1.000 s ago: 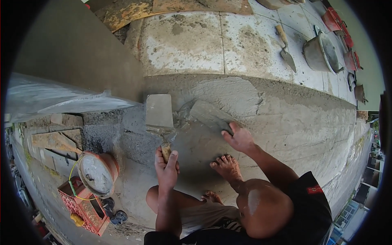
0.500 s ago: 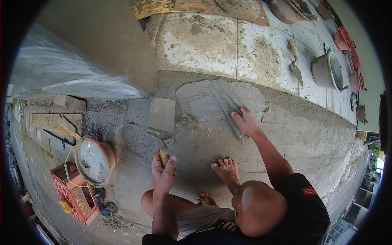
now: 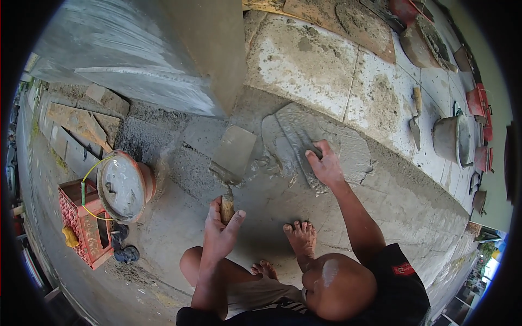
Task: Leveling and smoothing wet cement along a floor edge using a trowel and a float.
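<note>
The left hand (image 3: 220, 231) is closed around the wooden handle of a plastering trowel (image 3: 232, 155), thumb out to the side. The flat rectangular blade, smeared with grey mortar, reaches up and away from the fist and lies tilted over the wet cement floor (image 3: 261, 212), just left of the fresh patch. The right hand (image 3: 324, 163) is stretched forward and curled over a long float (image 3: 300, 146), fingers pressing on its upper face; whether they wrap fully around it cannot be told. The float lies slantwise across the spread of wet mortar (image 3: 348, 146), touching it. A bare foot (image 3: 300, 236) is planted on the floor between the two arms.

Against half a second ago, the trowel blade sits higher and more tilted, and the right hand lies a little lower along the float.

To the left stand a round lidded tub (image 3: 122, 185) and, beside it, a red crate (image 3: 81, 220). Far right on the pale slabs lie a pointed trowel (image 3: 416, 117) and a grey bucket (image 3: 450, 138).
</note>
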The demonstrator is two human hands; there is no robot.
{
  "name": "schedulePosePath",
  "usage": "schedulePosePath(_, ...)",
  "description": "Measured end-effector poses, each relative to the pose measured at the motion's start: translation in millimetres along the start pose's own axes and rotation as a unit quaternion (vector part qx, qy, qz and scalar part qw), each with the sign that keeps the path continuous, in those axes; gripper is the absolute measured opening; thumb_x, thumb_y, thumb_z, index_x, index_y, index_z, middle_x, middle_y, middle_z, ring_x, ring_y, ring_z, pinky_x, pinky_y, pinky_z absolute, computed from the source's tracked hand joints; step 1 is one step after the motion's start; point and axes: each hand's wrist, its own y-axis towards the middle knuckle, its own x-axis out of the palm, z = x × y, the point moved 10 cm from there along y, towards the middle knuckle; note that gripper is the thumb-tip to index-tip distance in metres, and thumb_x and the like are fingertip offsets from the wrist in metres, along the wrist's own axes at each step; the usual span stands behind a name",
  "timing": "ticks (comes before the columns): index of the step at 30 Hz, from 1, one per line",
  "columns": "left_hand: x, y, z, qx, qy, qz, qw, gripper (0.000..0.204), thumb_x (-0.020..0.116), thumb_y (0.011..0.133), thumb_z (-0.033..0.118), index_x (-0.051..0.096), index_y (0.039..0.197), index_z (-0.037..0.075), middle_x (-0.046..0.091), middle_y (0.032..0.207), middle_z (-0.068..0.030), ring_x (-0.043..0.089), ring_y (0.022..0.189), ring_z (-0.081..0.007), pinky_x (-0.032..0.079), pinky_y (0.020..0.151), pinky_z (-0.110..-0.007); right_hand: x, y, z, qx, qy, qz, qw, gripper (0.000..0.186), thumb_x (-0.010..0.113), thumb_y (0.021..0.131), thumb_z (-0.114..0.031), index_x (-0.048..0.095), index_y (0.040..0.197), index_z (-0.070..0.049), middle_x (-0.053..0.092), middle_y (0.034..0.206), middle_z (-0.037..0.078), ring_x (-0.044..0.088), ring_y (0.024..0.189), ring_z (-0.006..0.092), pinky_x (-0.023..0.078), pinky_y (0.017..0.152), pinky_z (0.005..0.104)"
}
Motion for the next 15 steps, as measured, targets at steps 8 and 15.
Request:
schedulePosePath(8, 5.8, 11.1, -6.8, -0.015, 0.057, -0.006, 0.998, 0.052, 0.074, 0.091, 0.020, 0.050, 0.130, -0.003, 0.059, 0.092, -0.0052, 0.052, 0.080, -0.0124, 0.047, 0.074, -0.029, 13.0, 31.3, -62.8, -0.066, -0.228, -0.213, 0.948, 0.047, 0.058, 0.093, -0.046, 0.055, 0.126, -0.012, 0.069, 0.098, 0.027, 0.066, 0.099, 0.0470, 0.052, 0.085, 0.0549)
schedulePosePath(15, 20.7, 15.6, 1.1, 0.039, 0.115, -0.024, 0.992, 0.052, 0.073, 0.090, 0.020, 0.049, 0.130, -0.004, 0.058, 0.085, -0.0082, 0.053, 0.076, -0.0158, 0.048, 0.071, -0.031, 4.3, 89.4, -76.6, -0.122, -0.188, -0.193, 0.955, 0.051, 0.060, 0.092, -0.047, 0.056, 0.129, -0.012, 0.069, 0.106, 0.025, 0.066, 0.103, 0.0440, 0.053, 0.088, 0.0531)
